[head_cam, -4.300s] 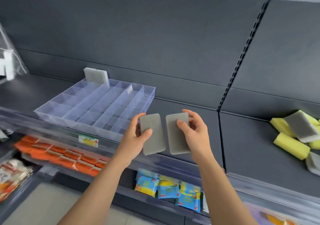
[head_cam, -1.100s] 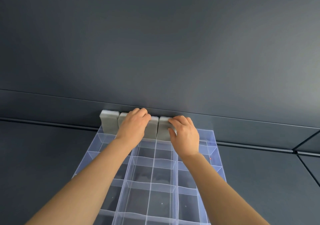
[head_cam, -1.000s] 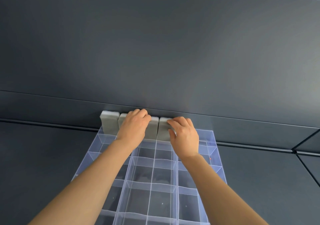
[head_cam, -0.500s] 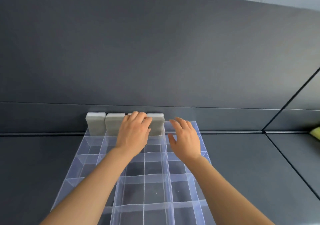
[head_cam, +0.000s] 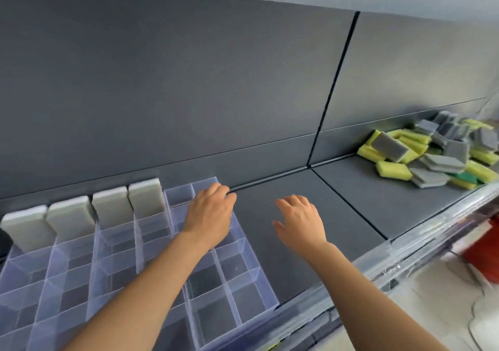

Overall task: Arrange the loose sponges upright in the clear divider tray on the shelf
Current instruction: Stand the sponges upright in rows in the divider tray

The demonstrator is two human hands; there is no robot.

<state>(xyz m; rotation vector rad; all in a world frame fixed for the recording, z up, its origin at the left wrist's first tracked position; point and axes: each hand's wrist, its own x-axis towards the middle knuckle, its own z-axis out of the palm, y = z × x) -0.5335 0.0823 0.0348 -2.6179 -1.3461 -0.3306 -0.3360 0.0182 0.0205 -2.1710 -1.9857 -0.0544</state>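
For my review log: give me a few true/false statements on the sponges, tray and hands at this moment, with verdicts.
1. Four grey sponges stand upright in the back row of the clear tray. True.
2. The right hand holds a sponge. False: it is empty, fingers relaxed, over the bare shelf.
3. A pile of loose sponges lies on the shelf to the right of the tray. True.
4. Every back-row compartment is filled. False: those to the right of the four sponges, near the empty left hand, hold nothing.
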